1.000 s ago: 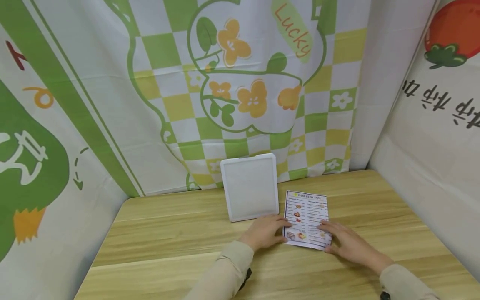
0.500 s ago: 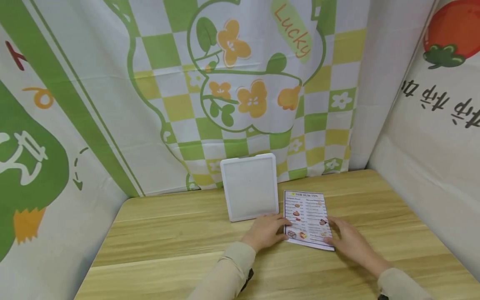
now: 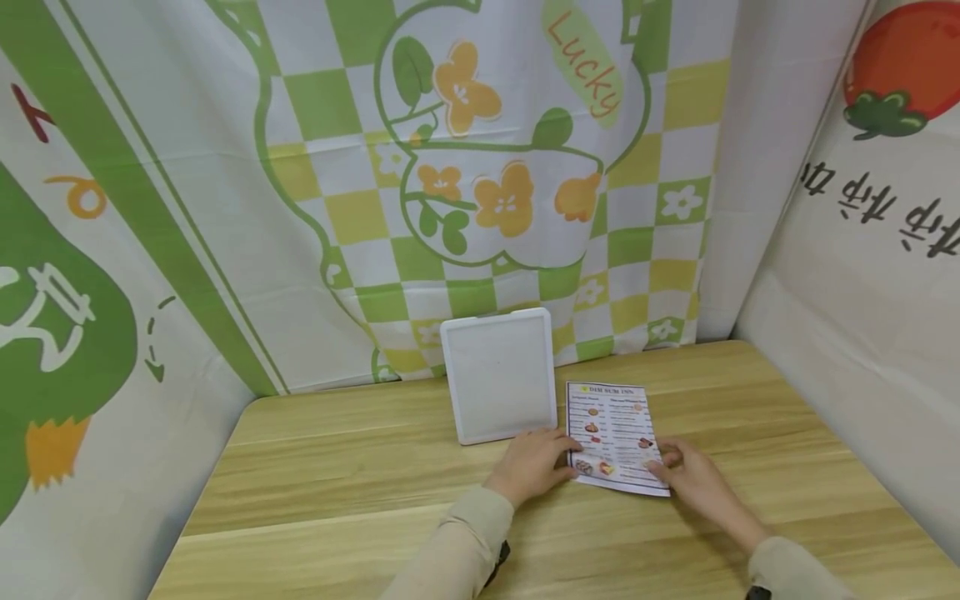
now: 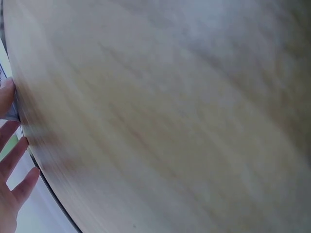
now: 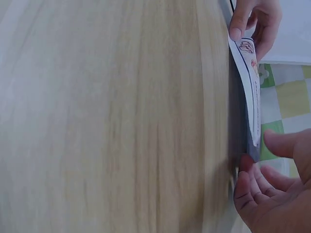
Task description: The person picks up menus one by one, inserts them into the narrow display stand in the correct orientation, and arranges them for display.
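A printed paper menu (image 3: 611, 425) headed "DIM SUM INN" lies on the wooden table. Its near right corner is raised in the right wrist view. At the menu's left edge, my left hand (image 3: 528, 467) rests with fingertips on the paper and the thumb by the near corner. The left wrist view catches only the spread fingers (image 4: 18, 158) of that hand. My right hand (image 3: 697, 483) pinches the near right edge, thumb on top and the other fingers curled at the underside. Just left of the menu, a white framed panel (image 3: 501, 375) leans upright.
The wooden table (image 3: 337, 467) ends against a green and yellow checked curtain (image 3: 420, 258). Printed white cloth walls (image 3: 847, 333) close in the left and right sides. The framed panel stands right behind my left hand.
My right hand has slid from lying over the menu to gripping its near right edge. The menu has turned slightly and its right corner has shifted. The left hand stays almost in place.
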Available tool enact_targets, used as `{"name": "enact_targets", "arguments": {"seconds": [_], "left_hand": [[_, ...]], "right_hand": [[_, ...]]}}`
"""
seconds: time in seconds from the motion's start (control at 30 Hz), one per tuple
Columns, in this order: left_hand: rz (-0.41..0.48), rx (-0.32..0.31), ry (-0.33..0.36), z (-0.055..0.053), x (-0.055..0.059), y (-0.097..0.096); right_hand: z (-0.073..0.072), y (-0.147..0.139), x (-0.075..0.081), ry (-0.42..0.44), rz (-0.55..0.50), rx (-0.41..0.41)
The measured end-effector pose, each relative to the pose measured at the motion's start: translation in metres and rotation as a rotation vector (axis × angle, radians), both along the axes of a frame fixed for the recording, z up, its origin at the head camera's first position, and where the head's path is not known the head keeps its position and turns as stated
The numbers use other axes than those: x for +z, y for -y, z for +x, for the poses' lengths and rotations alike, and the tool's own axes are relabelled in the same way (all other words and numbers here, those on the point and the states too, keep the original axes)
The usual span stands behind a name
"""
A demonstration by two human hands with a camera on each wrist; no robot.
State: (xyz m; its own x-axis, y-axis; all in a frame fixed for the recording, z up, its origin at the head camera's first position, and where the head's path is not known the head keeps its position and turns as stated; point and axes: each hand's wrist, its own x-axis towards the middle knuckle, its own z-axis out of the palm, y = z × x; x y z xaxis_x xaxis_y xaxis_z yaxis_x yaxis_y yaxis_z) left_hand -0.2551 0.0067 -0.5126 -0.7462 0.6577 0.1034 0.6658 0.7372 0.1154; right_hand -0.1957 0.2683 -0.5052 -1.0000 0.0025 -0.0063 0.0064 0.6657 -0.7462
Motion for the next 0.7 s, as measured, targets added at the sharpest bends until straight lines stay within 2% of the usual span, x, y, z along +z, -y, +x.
{"name": "enact_targets", "arguments": {"seconds": [0.2, 0.37, 0.5, 0.6, 0.7], "left_hand": [[0.061, 0.025, 0.057, 0.003, -0.001, 0.001], [0.153, 0.082, 0.116, 0.01, 0.0, 0.003], [0.217, 0.129, 0.116, 0.014, -0.001, 0.003], [0.259, 0.165, 0.102, 0.016, 0.0, 0.001], [0.294, 0.22, 0.116, 0.018, 0.002, -0.002]], "right_hand": [[-0.003, 0.003, -0.001, 0.03, -0.082, -0.077], [-0.003, 0.005, -0.002, 0.057, -0.172, -0.087], [-0.001, 0.004, -0.002, 0.075, -0.235, -0.082], [0.0, 0.004, 0.0, 0.082, -0.247, -0.082], [0.002, 0.004, 0.004, 0.089, -0.242, -0.081]]}}
